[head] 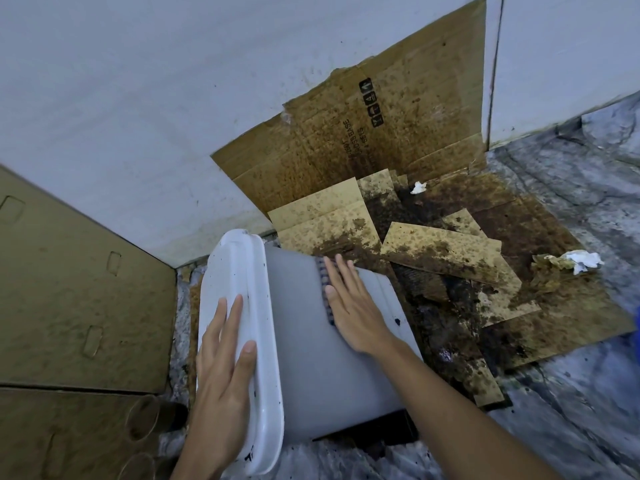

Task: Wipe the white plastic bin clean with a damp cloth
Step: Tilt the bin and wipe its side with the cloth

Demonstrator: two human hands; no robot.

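The white plastic bin (311, 368) lies tipped on its side on the floor, its lidded top end (235, 271) toward the left. My left hand (221, 372) grips the lid's rim, thumb over the edge. My right hand (349, 306) lies flat on the bin's upward side, pressing down a blue-and-white checked cloth (325, 289); only a narrow strip of the cloth shows beside my fingers. Dark specks dot the lid and the side near my wrist.
Stained cardboard (398, 133) leans on the white wall; more dirty cardboard pieces (443, 247) cover the floor right of the bin. Crumpled tissues (585, 261) lie there. A cardboard box (79, 289) and cardboard tubes (145, 420) stand at the left.
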